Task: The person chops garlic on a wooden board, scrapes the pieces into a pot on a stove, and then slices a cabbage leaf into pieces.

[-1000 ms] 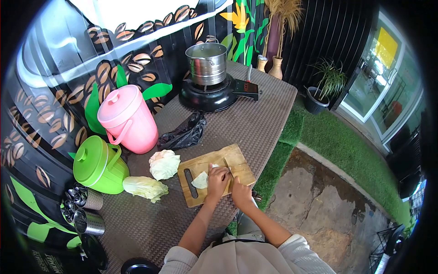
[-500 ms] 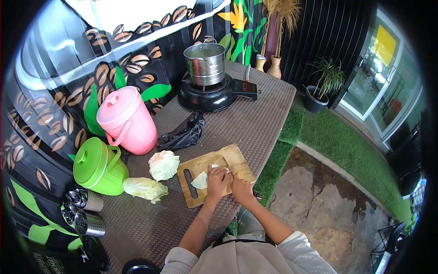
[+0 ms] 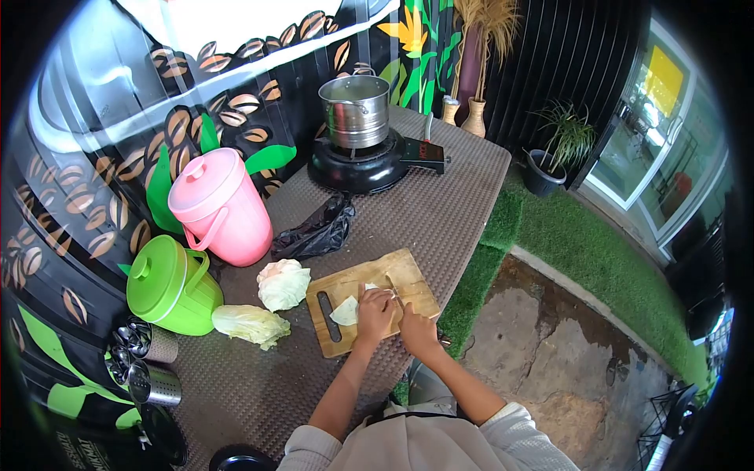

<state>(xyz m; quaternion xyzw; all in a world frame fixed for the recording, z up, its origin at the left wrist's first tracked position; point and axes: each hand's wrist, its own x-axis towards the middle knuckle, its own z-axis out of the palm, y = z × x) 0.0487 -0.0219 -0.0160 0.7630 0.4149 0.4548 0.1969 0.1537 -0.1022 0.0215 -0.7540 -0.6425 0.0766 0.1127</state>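
The bench [image 3: 463, 184] carries the cutting board [image 3: 408, 268]. Left hand [image 3: 377, 314]: fingers bunched, holding leaf pieces [image 3: 344, 312] on the board; curl fingertips clear of the edge. Right hand [image 3: 418, 330]: fingers wrapped around the knife [image 3: 396, 291]; slice with blade upright.

At the table's [image 3: 440, 188] right edge, the cutting board [image 3: 338, 283] bears leaf pieces [image 3: 344, 312], with the knife [image 3: 396, 292] over its right half. Left of it: the round cabbage [image 3: 283, 284], then the long cabbage [image 3: 251, 326]. Behind these, the rear jug [image 3: 236, 216]; farther left, the front jug [image 3: 169, 290], with cutlery cups [image 3: 153, 383] before it. Behind the board: the bag [image 3: 318, 228], then the stove [image 3: 357, 173], carrying the pot [image 3: 355, 118].
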